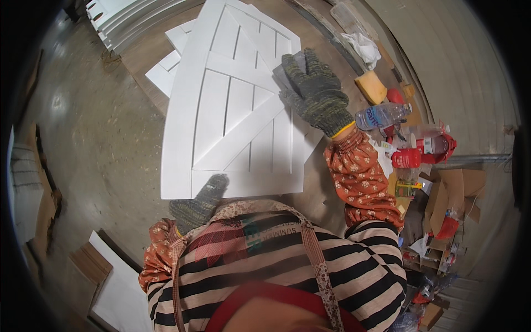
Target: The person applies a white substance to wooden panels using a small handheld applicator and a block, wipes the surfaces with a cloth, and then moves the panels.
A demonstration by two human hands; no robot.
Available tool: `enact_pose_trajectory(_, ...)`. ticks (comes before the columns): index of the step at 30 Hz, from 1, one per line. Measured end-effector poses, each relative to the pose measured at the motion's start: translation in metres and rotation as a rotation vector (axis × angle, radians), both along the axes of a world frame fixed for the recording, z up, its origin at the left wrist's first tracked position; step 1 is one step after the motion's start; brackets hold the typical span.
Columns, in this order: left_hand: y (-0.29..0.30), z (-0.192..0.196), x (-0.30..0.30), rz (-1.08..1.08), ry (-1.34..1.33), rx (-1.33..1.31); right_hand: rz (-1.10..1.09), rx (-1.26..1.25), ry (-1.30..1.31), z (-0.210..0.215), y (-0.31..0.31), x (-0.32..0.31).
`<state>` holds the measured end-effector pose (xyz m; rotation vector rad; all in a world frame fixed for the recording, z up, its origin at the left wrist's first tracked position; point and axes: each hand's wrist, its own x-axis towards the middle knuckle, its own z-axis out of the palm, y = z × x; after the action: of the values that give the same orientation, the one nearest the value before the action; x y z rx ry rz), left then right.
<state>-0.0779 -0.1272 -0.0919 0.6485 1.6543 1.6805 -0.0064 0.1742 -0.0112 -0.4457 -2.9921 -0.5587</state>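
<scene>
A white door panel (232, 110) with grooved planks and a diagonal brace lies in front of me, its near edge close to my body. My right hand (318, 91), in a dark grey knitted glove with a yellow cuff, presses a flat grey sanding pad (279, 80) against the panel's right side. The fingers cover most of the pad. At the near left corner my left hand (198, 205), gloved alike, grips the panel's edge with its fingers over the top face. The thumb side of that hand is hidden.
Other white panels (162, 74) lie beneath on the brown work surface (138, 58). Along the right stand a yellow sponge (371, 87), a clear water bottle (383, 116), red containers (406, 158) and a cardboard box (448, 193). Stacked white parts (124, 19) stand at the far left.
</scene>
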Motion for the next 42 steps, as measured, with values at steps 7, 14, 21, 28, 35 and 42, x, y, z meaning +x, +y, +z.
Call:
enact_pose_trajectory(7,0.004,0.010,0.006,-0.033,-0.134,-0.045,-0.213,0.140,0.060,-0.012,-0.015,-0.049)
enact_pose_trajectory(14,0.003,0.014,0.005,-0.071,-0.261,-0.101,-0.256,0.112,0.010,-0.006,-0.031,-0.033)
enact_pose_trajectory(21,0.001,0.018,0.008,0.039,-0.135,-0.028,-0.038,0.023,0.377,-0.014,-0.001,-0.092)
enact_pose_trajectory(28,0.000,0.009,0.001,0.020,-0.157,-0.041,-0.025,-0.014,0.620,-0.001,0.056,-0.057)
enact_pose_trajectory(35,-0.006,0.002,-0.002,0.046,-0.069,-0.064,-0.297,0.081,0.346,-0.014,0.047,0.043)
enact_pose_trajectory(42,-0.021,-0.120,-0.005,0.262,0.341,0.148,-0.436,0.173,0.145,-0.022,0.053,0.123)
